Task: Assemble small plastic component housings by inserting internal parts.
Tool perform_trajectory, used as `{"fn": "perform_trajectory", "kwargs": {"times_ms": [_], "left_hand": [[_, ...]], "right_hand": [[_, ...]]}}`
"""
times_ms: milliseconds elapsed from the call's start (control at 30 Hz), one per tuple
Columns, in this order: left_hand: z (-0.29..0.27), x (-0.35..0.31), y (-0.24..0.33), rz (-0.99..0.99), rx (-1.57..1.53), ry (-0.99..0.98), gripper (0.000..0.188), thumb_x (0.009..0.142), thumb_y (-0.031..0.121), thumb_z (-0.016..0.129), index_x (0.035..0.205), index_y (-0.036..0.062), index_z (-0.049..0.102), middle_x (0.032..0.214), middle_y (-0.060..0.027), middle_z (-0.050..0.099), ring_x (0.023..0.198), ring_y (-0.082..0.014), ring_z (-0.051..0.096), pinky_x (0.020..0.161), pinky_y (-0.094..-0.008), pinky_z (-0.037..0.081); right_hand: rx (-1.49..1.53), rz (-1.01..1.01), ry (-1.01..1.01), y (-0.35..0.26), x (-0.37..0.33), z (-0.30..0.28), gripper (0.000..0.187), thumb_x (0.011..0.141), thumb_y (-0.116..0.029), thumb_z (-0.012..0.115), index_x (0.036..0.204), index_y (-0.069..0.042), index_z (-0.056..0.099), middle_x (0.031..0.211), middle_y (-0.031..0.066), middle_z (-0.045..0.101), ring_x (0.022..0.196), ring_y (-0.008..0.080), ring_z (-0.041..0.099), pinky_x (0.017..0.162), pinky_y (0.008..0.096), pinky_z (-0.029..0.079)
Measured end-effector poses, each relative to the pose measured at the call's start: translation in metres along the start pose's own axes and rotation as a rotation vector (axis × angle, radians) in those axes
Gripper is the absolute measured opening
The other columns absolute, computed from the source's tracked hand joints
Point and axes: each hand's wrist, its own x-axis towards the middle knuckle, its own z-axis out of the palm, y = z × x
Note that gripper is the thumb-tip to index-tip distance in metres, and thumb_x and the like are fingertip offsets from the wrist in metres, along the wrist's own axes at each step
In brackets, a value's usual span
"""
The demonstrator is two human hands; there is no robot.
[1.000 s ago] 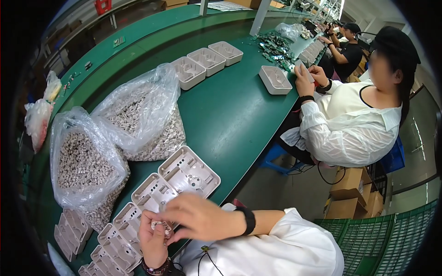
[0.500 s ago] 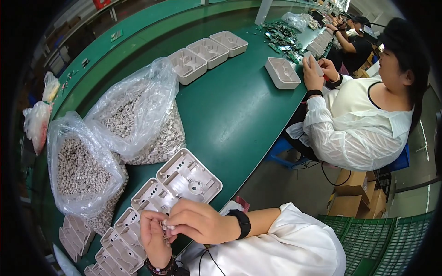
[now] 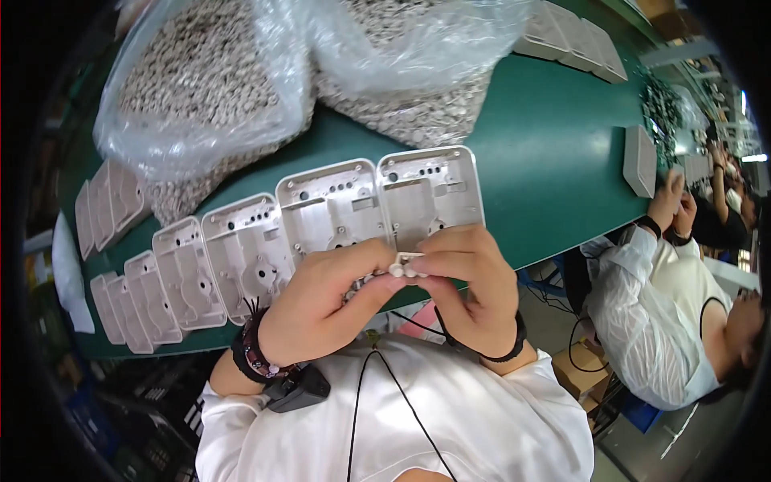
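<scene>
Over the near edge of the table, my left hand (image 3: 317, 301) and my right hand (image 3: 478, 277) meet fingertip to fingertip. Between their pinched fingers are small light-grey plastic pieces (image 3: 408, 267), which both hands grip. More small pieces show partly inside the curled left fingers; how many is hidden. Just beyond the hands runs a row of light-grey plastic housings (image 3: 333, 205), open side up, with holes and posts moulded inside. The right-hand fingers overlap the front of the rightmost housing (image 3: 430, 189) in this view.
Two clear plastic bags, one at left (image 3: 213, 80) and one beside it (image 3: 409, 104), bulge with small grey parts. More housings (image 3: 112, 201) stand at the left, others (image 3: 570, 40) far right. A co-worker (image 3: 658, 313) sits at right near a single housing (image 3: 640, 161) and green circuit boards (image 3: 660, 112).
The view has swung round, so the housings and bags sit higher and the co-worker farther right. Both hands still pinch the small pieces, now held with fingertips facing each other.
</scene>
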Motion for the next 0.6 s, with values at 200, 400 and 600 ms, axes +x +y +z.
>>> {"fn": "perform_trajectory", "kwargs": {"times_ms": [200, 400, 600], "left_hand": [[-0.001, 0.003, -0.002, 0.179, 0.199, 0.004, 0.006, 0.084, 0.010, 0.054, 0.086, 0.0038, 0.054, 0.072, -0.0117, 0.053, 0.064, -0.0312, 0.053, 0.055, -0.0344, 0.042], [-0.001, -0.001, -0.006, 0.210, 0.301, 0.008, 0.010, 0.083, 0.012, 0.056, 0.082, 0.0018, 0.056, 0.071, -0.0096, 0.055, 0.065, -0.0297, 0.055, 0.057, -0.0298, 0.042], [-0.003, 0.000, -0.007, 0.050, 0.138, 0.101, 0.011, 0.083, 0.014, 0.057, 0.080, 0.0027, 0.055, 0.072, -0.0093, 0.056, 0.068, -0.0297, 0.058, 0.059, -0.0316, 0.044]], "right_hand": [[0.064, 0.084, -0.024, 0.000, 0.004, 0.002, 0.026, 0.066, 0.008, 0.064, 0.089, -0.002, 0.059, 0.086, 0.0115, 0.058, 0.074, 0.0220, 0.055, 0.065, 0.0304, 0.044], [-0.067, 0.058, -0.321, 0.004, 0.006, -0.004, 0.024, 0.067, 0.007, 0.065, 0.089, -0.002, 0.058, 0.085, 0.0119, 0.057, 0.072, 0.0214, 0.054, 0.063, 0.0294, 0.043], [0.233, 0.062, -0.012, 0.016, 0.001, 0.011, 0.028, 0.066, 0.005, 0.066, 0.091, -0.003, 0.059, 0.082, 0.0107, 0.057, 0.069, 0.0203, 0.052, 0.061, 0.0302, 0.042]]}}
